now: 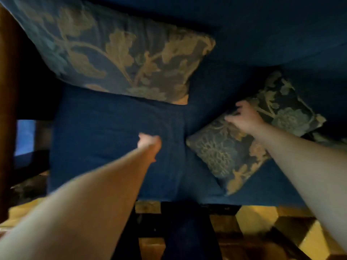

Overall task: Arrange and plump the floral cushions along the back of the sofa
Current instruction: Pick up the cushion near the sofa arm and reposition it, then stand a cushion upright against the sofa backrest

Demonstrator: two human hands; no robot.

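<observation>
A large floral cushion (116, 53) leans against the dark blue sofa back (262, 25) at the upper left. A smaller floral cushion (221, 152) lies flat and skewed on the blue seat (105, 132) to the right. My right hand (244, 117) rests on top of this smaller cushion, fingers curled into its fabric near the upper edge. My left hand (149, 141) is blurred, reaching over the bare seat with its fingers curled in and nothing visible in it. The corner of another floral cushion (326, 139) peeks out at the far right behind my right forearm.
A wooden upright (7, 109) stands along the left edge beside the sofa. Below the seat's front edge lies a patterned wooden floor (262, 222). A bright bluish patch (25, 136) shows at the left.
</observation>
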